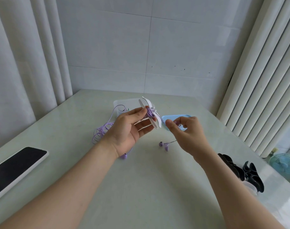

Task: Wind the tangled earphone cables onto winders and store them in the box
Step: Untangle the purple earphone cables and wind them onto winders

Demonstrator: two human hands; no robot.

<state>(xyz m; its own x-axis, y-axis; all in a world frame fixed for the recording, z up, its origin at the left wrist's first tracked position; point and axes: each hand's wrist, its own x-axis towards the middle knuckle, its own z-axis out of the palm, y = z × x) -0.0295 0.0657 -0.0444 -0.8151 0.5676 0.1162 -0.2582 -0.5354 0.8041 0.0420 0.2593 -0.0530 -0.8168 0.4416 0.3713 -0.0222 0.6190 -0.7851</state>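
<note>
Left fingers [143, 124]: curled, with the thumb on top. They grip a white winder [157, 121] held up above the table, its flat flanges tilted. A few turns of purple earphone cable [150, 113] sit on the winder's core, just past the thumb tip.

Right fingers [170, 123]: thumb and forefinger nearly closed, pinching a small loop of the same purple cable. The other fingers are bent in loosely. Right hand [189, 134] is level with the left hand [128, 129] and close beside the winder, not touching it.

Below the right hand a thin strand drops to a pair of purple earbuds [163, 145] lying on the table [141, 187]. A further purple earbud [123, 156] shows under the left wrist. Loose coils of purple cable [100, 132] lie on the table left of the left hand, with one strand arcing up towards the box.

Clear plastic box [124, 102]: behind the winder, near the wall. Its contents cannot be made out. Light blue lid [182, 116]: flat on the table behind the right hand.

Periphery: a phone [15, 166] in a white case at the left edge, dark screen up. Black curved pieces [251, 176] at the right edge.
</note>
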